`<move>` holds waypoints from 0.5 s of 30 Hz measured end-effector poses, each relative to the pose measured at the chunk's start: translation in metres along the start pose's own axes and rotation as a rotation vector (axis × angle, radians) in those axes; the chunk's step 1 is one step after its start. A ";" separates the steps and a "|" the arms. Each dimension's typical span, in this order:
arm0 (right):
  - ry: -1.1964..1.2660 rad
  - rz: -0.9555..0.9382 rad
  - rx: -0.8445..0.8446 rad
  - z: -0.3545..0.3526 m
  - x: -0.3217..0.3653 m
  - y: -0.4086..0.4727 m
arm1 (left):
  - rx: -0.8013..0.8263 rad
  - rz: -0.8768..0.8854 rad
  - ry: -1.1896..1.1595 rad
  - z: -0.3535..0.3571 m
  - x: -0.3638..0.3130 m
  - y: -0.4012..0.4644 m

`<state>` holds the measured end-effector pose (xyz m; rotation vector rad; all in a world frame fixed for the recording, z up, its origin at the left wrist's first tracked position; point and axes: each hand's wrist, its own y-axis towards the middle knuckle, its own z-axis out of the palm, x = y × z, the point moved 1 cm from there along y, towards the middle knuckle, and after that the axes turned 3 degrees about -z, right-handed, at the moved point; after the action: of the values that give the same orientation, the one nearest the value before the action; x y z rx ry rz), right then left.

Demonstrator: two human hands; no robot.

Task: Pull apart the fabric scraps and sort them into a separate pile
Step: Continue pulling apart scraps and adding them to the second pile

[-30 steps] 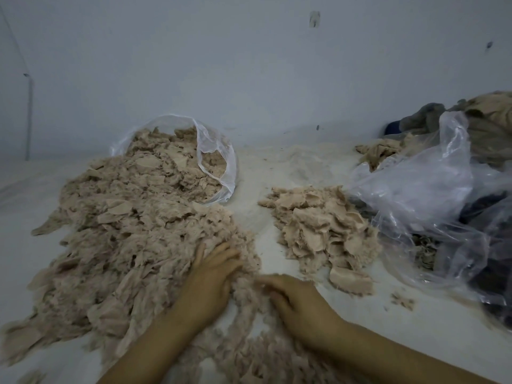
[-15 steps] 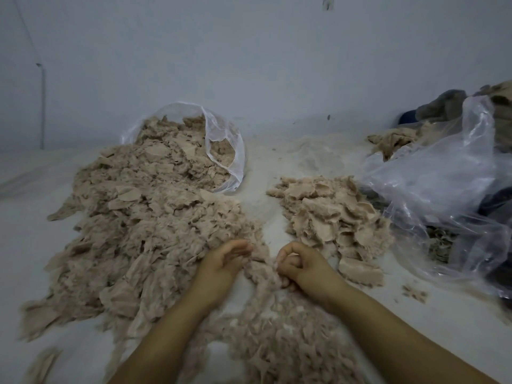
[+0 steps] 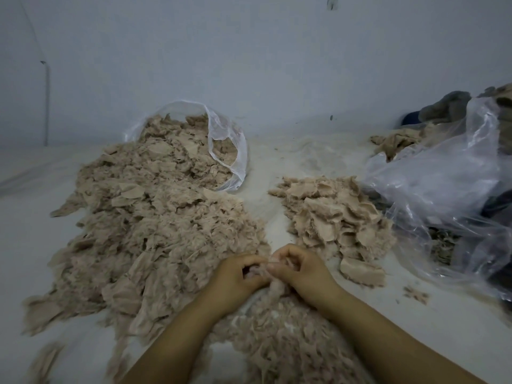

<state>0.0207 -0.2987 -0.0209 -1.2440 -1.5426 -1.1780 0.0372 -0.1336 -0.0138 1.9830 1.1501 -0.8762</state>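
Crumpled clear plastic sheet or bag, far right, lying over dark items, not identifiable. Grey and blue cloth bundle against the pale blue-grey wall behind it. Thin vertical pipe on the wall, far left.

Open lane beside the sorted pile
A bare strip of white surface runs left of the sorted pile; the big scrap heap walls its far side, crumpled plastic bag crowds the pile's right.
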 end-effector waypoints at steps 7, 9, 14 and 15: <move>0.328 0.120 -0.125 -0.015 0.001 0.001 | -0.108 -0.171 -0.394 -0.017 0.004 -0.005; 0.340 0.086 -0.075 -0.013 0.002 -0.001 | -0.024 -0.156 -0.301 -0.011 0.000 -0.008; 0.390 0.027 -0.051 0.002 0.009 -0.003 | -0.065 -0.214 -0.571 0.001 -0.002 -0.005; 0.412 0.054 -0.077 0.001 0.010 -0.003 | -0.087 -0.247 -0.656 0.000 -0.002 -0.005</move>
<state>0.0164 -0.2959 -0.0123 -1.0051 -1.1619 -1.3696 0.0319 -0.1324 -0.0137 1.3308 1.0187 -1.4384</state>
